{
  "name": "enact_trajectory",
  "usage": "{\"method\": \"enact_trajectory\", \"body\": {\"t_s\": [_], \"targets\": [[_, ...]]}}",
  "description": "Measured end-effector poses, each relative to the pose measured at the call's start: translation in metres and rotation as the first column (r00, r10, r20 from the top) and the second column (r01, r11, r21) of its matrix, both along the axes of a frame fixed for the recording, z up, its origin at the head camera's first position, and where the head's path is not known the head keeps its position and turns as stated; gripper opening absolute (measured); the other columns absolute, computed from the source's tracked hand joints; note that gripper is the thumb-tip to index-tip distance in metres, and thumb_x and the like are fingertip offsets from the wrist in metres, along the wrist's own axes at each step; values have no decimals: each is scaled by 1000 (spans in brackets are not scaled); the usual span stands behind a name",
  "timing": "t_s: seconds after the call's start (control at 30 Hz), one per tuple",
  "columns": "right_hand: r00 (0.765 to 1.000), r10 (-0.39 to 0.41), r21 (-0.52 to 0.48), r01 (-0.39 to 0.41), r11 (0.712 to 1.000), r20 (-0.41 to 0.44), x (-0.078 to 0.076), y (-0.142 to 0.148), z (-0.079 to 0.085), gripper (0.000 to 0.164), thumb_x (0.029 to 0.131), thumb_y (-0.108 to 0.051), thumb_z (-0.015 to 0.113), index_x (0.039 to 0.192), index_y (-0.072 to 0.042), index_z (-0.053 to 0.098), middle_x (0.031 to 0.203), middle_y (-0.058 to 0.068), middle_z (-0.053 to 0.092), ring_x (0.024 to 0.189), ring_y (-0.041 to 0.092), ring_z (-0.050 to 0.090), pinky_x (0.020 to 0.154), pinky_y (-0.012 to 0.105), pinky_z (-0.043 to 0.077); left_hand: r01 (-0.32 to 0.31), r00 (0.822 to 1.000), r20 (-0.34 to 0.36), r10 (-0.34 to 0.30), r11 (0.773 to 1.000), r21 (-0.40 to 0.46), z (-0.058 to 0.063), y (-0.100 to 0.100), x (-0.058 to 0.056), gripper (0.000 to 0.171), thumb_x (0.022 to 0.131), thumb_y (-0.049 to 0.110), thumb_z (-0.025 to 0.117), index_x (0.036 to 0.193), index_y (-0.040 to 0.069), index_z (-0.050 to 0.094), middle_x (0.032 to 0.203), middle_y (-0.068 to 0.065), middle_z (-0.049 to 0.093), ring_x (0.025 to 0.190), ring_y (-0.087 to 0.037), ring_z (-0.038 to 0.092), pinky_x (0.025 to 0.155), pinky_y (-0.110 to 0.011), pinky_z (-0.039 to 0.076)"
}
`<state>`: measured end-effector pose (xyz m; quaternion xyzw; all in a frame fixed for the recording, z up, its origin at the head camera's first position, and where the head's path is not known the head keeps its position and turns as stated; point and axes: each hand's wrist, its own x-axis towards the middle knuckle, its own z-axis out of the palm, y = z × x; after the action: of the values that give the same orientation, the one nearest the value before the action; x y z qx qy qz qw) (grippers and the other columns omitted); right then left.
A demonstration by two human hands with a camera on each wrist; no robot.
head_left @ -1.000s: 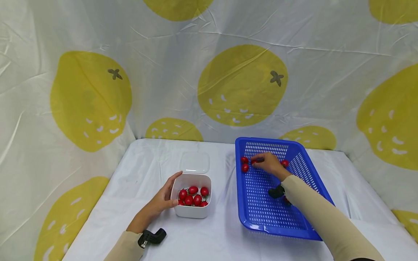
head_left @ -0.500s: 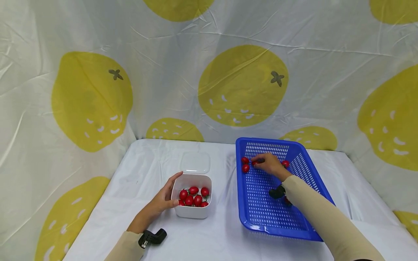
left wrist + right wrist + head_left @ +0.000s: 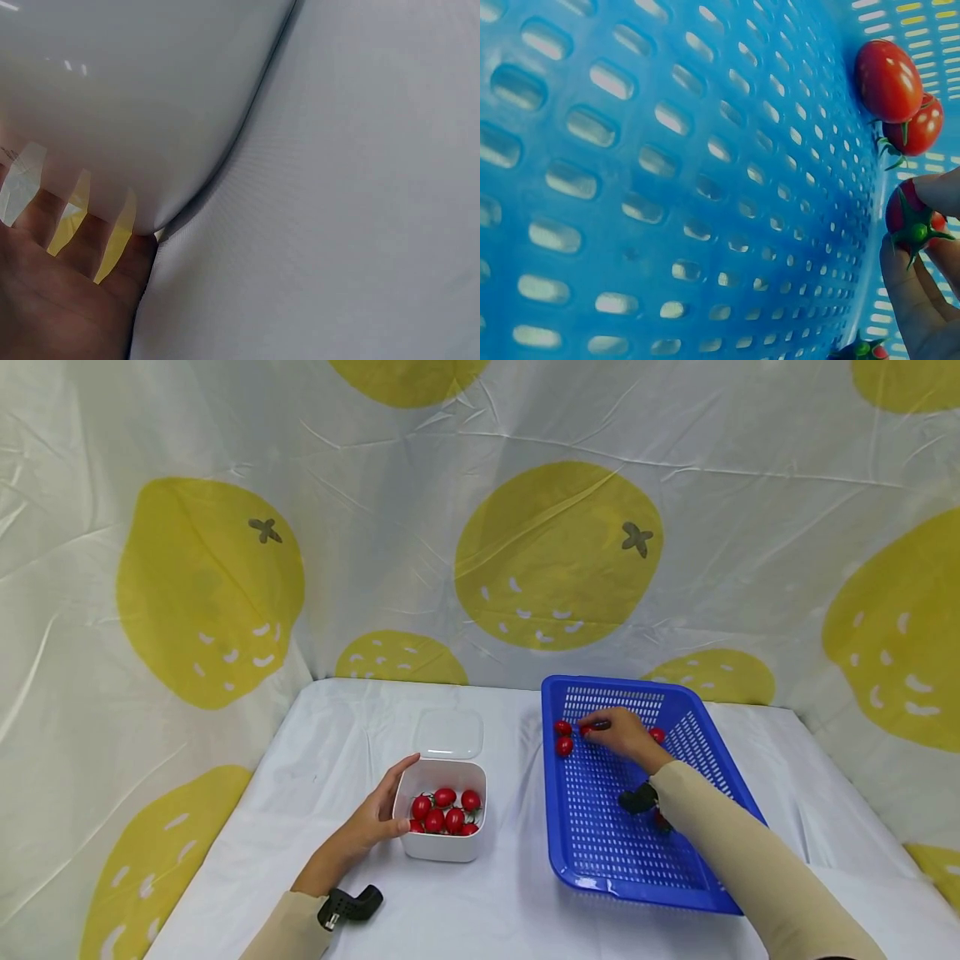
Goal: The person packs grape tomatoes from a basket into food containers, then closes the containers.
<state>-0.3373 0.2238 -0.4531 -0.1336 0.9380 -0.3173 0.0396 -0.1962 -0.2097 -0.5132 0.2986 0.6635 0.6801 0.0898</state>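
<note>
At the left, a square white container (image 3: 440, 848) stands uncovered on the cloth, with several cherry tomatoes (image 3: 433, 820) inside. The left hand (image 3: 375, 814) holds it from the left, thumb by the near rim and index finger at the far corner. In the left wrist view, other fingers lie against its wall. Inside the blue basket (image 3: 553, 810), the right hand (image 3: 619, 732) pinches a cherry tomato (image 3: 901, 211) between thumb and fingers, its green calyx showing. Two more tomatoes (image 3: 889, 81) sit by the basket's left wall, close to the fingertips.
A clear flat lid (image 3: 448, 734) lies behind the container. Another tomato (image 3: 657, 735) is right of the right hand, and one (image 3: 662, 821) is partly hidden under the forearm. White cloth (image 3: 480, 910) covers the table; a lemon-print curtain (image 3: 375, 568) hangs behind.
The right hand has shifted very slightly to the right inside the basket. The left hand and the container look unmoved.
</note>
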Motion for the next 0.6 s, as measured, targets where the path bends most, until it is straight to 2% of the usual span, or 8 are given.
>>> {"method": "enact_trajectory", "body": {"t_s": [0.6], "targets": [[999, -15, -52, 13, 999, -33, 11, 5, 16, 28, 89, -13, 69, 117, -7, 70, 119, 17, 65, 113, 38, 57, 95, 54, 44, 9, 1000, -8, -9, 1000, 17, -1, 0, 0, 87, 86, 18, 66, 155, 16, 13, 151, -25, 22, 134, -44, 25, 105, -33, 37]]}}
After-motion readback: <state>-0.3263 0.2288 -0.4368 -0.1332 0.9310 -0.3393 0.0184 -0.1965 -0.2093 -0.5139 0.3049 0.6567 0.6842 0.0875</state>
